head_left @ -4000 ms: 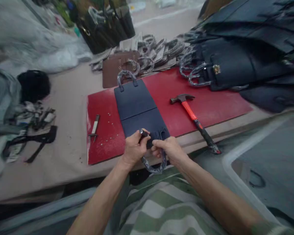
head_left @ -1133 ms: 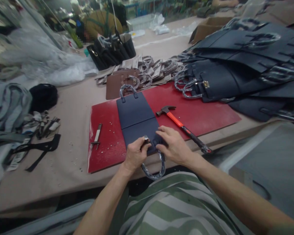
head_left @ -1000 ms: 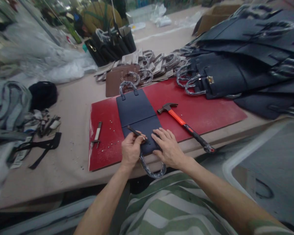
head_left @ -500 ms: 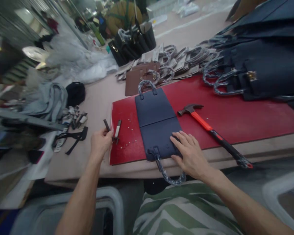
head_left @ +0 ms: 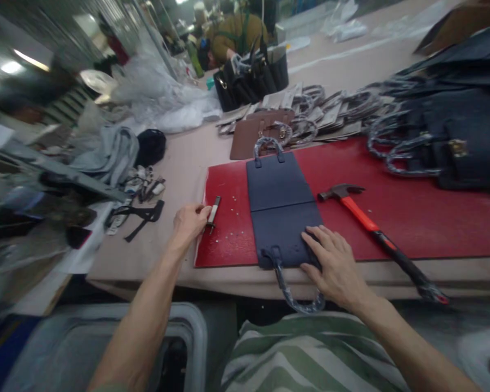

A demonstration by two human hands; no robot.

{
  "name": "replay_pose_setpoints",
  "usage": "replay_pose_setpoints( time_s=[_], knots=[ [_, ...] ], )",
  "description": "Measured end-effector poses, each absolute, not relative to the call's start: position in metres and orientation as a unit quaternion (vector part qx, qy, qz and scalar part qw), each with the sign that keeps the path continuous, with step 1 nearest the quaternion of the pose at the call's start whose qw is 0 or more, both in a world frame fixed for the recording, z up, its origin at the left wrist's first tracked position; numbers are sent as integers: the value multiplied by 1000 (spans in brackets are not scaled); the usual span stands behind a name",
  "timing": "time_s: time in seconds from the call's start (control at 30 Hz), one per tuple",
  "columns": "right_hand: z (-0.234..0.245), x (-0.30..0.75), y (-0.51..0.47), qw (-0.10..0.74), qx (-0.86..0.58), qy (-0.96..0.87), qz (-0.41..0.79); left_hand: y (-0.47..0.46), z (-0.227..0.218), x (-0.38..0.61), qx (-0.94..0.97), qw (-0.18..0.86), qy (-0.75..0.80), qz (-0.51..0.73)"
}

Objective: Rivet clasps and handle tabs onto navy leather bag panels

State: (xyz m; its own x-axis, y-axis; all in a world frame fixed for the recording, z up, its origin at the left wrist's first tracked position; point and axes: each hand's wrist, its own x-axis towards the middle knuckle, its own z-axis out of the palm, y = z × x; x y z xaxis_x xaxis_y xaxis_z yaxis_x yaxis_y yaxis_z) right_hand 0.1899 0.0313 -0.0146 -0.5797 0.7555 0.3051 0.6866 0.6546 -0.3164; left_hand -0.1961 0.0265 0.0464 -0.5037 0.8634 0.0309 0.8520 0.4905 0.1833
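Note:
A flat navy bag panel [head_left: 280,207] lies on the red board [head_left: 412,207]. One plastic-wrapped handle [head_left: 268,144] sits at its far end, and another [head_left: 298,294] hangs over the table edge. My right hand [head_left: 330,261] rests flat on the panel's near right corner, fingers spread. My left hand [head_left: 190,220] is at the board's left edge, fingers pinched on the near end of a small metal tool [head_left: 214,209]. Tiny rivets [head_left: 228,207] are scattered between tool and panel. An orange-handled hammer [head_left: 367,223] lies to the right of the panel.
Navy bags [head_left: 465,125] are piled at the right. A brown bag [head_left: 257,136], wrapped handles [head_left: 310,109] and black bags [head_left: 249,81] lie behind, with a person beyond them. Grey cloth [head_left: 110,152] and black straps [head_left: 141,218] lie to the left. A grey bin [head_left: 85,348] stands below the table.
My left hand left the panel's near handle, carried a thin dark piece leftward and now pinches the metal tool. My right hand stayed flat on the panel. The view swung left.

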Motion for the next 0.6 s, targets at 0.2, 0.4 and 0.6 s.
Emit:
replay_pose_setpoints(
  time_s=[0.2, 0.4, 0.6],
  knots=[
    [-6, 189, 27, 182, -420, -881, 122, 69, 44, -194, 473, 149, 869, 0],
    [-4, 190, 25, 184, -426, -878, 120, 66, 46, -196, 442, 260, 856, 63],
    [-16, 192, 31, 233, -400, -883, 73, 28, 42, -215, 399, 210, 876, 169]
  ],
)
